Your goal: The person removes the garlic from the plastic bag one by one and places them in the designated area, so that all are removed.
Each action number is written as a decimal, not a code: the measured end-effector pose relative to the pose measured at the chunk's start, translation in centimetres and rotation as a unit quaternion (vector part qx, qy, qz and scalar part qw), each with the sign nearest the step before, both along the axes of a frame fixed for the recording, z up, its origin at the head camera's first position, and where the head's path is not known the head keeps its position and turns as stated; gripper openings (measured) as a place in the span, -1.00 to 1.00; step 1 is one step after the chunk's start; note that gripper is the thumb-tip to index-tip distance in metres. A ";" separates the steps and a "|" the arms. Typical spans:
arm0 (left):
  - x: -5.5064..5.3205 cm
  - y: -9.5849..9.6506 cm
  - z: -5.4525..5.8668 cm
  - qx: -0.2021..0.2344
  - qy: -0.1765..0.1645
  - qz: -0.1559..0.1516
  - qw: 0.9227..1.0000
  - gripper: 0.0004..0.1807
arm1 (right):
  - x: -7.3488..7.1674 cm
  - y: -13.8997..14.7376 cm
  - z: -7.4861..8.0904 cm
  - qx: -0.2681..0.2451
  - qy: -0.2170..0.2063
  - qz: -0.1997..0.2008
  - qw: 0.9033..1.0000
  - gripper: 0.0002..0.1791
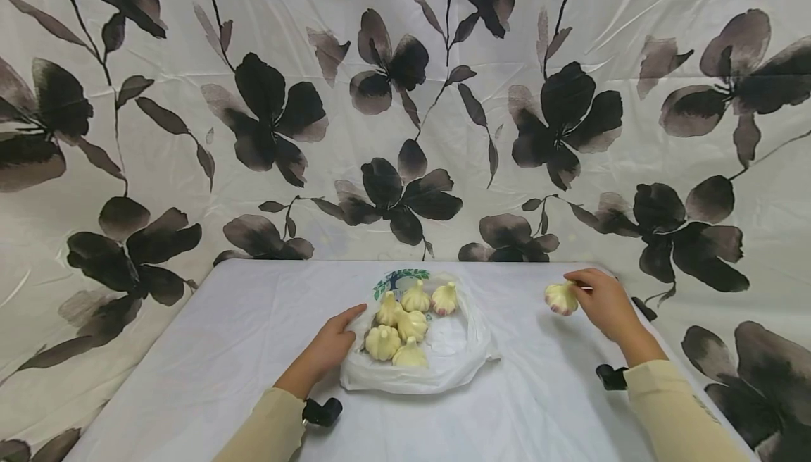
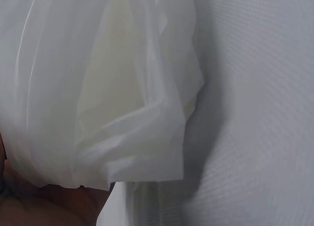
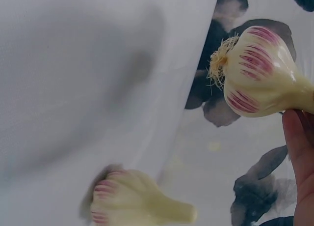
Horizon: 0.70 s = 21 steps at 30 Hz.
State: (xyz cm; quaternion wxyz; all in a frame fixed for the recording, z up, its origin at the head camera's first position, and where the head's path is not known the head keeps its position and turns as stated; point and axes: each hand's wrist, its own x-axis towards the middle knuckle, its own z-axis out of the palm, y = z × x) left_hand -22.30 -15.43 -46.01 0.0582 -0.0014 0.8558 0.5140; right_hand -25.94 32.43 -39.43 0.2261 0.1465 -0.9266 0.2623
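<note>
A white plastic bag (image 1: 418, 381) stands in the middle of the table, its mouth spread wide around several pale garlic bulbs (image 1: 383, 343). At the bag's left rim, my left hand (image 1: 323, 349) pinches the plastic; folds of the bag (image 2: 132, 142) partly cover its fingers in the left wrist view. Off to the right, my right hand (image 1: 605, 307) holds a garlic bulb (image 1: 561, 299) by its stem, above the table. Purple streaks and dry roots show on this held bulb (image 3: 260, 71) in the right wrist view. Below it lies a second garlic bulb (image 3: 137, 199) on the table.
A white cloth covers the table (image 1: 253, 307). Behind it hangs a pale sheet (image 1: 469, 229) printed with dark flowers. Black wrist cameras (image 1: 322, 413) are strapped at both cuffs. The table's right edge runs close to the right hand.
</note>
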 end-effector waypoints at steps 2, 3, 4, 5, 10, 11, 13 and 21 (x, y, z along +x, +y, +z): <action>0.0 0.0 0.0 0.000 0.001 -0.001 1.000 -0.30 | 0.0 0.2 0.1 -0.002 -0.002 -0.003 1.000 -0.73; 0.0 0.0 0.0 0.000 0.001 -0.001 1.000 -0.30 | 0.1 0.3 0.1 -0.001 -0.003 -0.006 1.000 -0.73; 0.0 0.0 0.0 -0.001 0.001 -0.002 1.000 -0.31 | 0.1 0.3 0.1 0.001 -0.003 -0.008 1.000 -0.73; 0.0 0.0 0.1 -0.002 0.000 -0.002 1.000 -0.31 | 0.1 0.4 0.1 0.003 -0.002 -0.011 1.000 -0.73; 0.1 0.0 0.2 -0.003 -0.004 0.001 1.000 -0.31 | 0.5 0.8 0.4 0.013 -0.003 -0.021 1.000 -0.73; 0.2 0.0 0.2 -0.002 -0.005 0.001 1.000 -0.31 | 0.6 0.9 0.5 0.013 -0.005 -0.022 1.000 -0.73; 0.3 0.0 0.3 -0.001 -0.005 0.001 1.000 -0.32 | 0.7 1.1 0.6 0.012 -0.005 -0.024 1.000 -0.73; 0.1 0.0 0.0 0.001 0.004 0.000 1.000 -0.31 | 0.7 2.1 0.3 0.013 -0.005 -0.037 0.999 -0.75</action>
